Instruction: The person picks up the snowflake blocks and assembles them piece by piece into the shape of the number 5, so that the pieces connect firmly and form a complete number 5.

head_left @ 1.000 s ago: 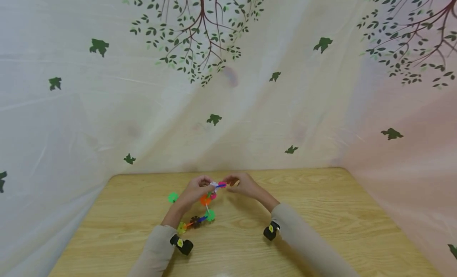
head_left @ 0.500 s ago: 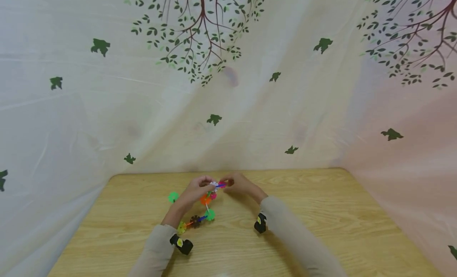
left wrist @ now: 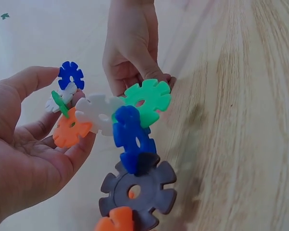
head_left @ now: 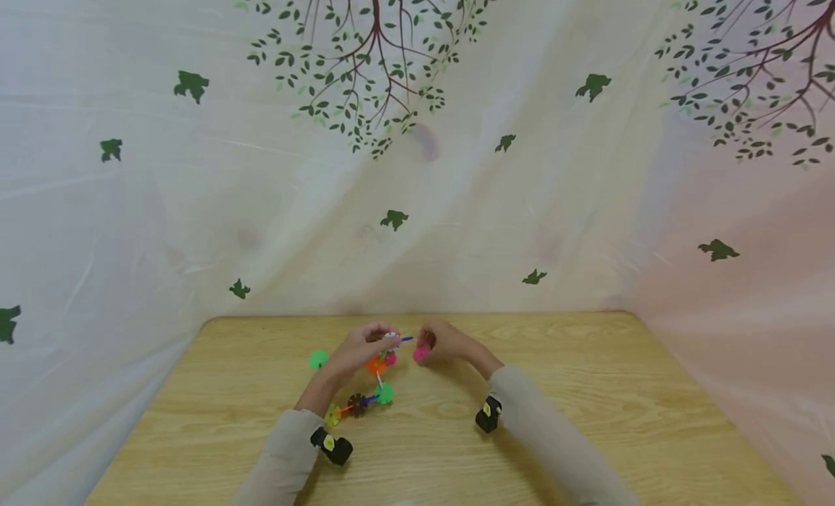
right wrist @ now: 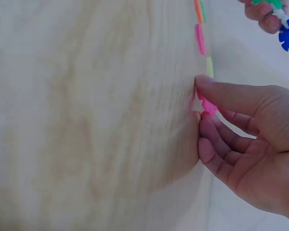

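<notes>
My left hand [head_left: 360, 348] pinches a chain of interlocking notched plastic discs near its far end. A blue disc [left wrist: 71, 73] sticks out past its fingertips, slotted to a white one. From there the chain bends back toward me through orange [left wrist: 70, 134], white, green [left wrist: 149, 100], blue [left wrist: 131, 137] and dark brown [left wrist: 156, 193] discs, with a yellow one [head_left: 333, 417] farther along. My right hand [head_left: 450, 342] pinches a bright pink disc [head_left: 420, 355] between thumb and fingers, close over the table and a short gap to the right of the blue disc.
Another green disc [head_left: 318, 359] shows left of my left wrist. Several discs, among them a pink one [right wrist: 200, 38] and a yellow-green one [right wrist: 209, 67], appear beyond my right fingertips. The wooden table [head_left: 587, 404] ends at a hanging cloth [head_left: 457, 259] printed with trees and birds.
My right hand reached left to the pink disc beside the blue one, took hold of it and drew back slightly right and nearer. The left hand has stayed with the chain.
</notes>
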{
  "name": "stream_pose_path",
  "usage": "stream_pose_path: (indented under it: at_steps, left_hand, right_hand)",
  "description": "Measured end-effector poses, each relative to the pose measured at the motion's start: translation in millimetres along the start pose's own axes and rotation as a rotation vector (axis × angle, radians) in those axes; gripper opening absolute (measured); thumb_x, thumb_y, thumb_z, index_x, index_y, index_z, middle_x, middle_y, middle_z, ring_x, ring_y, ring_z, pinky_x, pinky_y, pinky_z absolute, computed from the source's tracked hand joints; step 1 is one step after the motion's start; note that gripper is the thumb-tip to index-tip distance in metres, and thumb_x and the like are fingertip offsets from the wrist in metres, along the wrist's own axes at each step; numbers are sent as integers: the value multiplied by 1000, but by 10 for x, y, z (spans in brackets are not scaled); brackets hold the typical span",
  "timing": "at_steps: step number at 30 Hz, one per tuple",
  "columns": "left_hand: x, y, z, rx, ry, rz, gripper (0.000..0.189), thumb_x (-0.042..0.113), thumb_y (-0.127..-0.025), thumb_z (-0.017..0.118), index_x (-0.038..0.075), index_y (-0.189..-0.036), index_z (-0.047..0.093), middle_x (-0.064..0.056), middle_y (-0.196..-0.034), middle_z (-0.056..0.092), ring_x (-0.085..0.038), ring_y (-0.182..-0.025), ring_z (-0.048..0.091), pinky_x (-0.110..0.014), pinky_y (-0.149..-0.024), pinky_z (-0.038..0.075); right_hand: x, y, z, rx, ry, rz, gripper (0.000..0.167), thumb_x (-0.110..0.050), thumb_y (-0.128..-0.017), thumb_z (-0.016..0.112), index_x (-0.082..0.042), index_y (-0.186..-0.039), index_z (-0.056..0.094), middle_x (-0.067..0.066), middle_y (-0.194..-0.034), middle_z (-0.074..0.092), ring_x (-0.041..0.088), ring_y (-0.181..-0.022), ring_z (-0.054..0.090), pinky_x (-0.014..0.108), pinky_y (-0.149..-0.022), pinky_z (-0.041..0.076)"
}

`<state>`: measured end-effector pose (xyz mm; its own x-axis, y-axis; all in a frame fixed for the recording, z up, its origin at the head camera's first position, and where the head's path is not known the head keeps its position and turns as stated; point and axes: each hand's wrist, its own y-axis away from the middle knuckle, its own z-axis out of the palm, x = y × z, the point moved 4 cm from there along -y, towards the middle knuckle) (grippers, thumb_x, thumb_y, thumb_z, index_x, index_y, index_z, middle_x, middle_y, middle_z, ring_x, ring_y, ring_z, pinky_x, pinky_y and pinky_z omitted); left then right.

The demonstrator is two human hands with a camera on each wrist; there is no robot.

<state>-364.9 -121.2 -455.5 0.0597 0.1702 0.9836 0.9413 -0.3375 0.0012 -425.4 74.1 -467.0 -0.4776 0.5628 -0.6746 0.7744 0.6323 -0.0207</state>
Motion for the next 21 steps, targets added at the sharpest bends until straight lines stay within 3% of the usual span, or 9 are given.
stream_pose_path:
  at_steps: [12, 16, 21]
  left_hand:
    - [23, 13, 78, -37, -10, 24, 43, 30, -102, 64, -2, -131, 58, -28, -124, 61, -39, -112, 62, -29, -87, 54]
    - [20, 5, 89, -50, -4, 29, 41, 30, -102, 64, 0, -129, 59, -29, -126, 60, -42, -114, 61, -32, -90, 55]
    - [9, -9, 87, -57, 6, 17, 43, 29, -102, 64, -3, -130, 58, -25, -126, 61, -42, -116, 60, -31, -90, 55]
  right_hand:
    - [-16, 299, -36, 63, -117, 27, 18, 1, -84, 78, -1, -98, 68, 11, -89, 70, 11, -78, 61, 23, -68, 53]
    - [-37, 401, -103, 112, -186, 20, 19, 1, -88, 73, 3, -107, 69, 15, -89, 71, 10, -76, 62, 23, -64, 53]
    - [-93, 491, -191, 182, -240, -18, 24, -1, -93, 70, 7, -116, 70, 19, -88, 71, 7, -75, 62, 26, -69, 55]
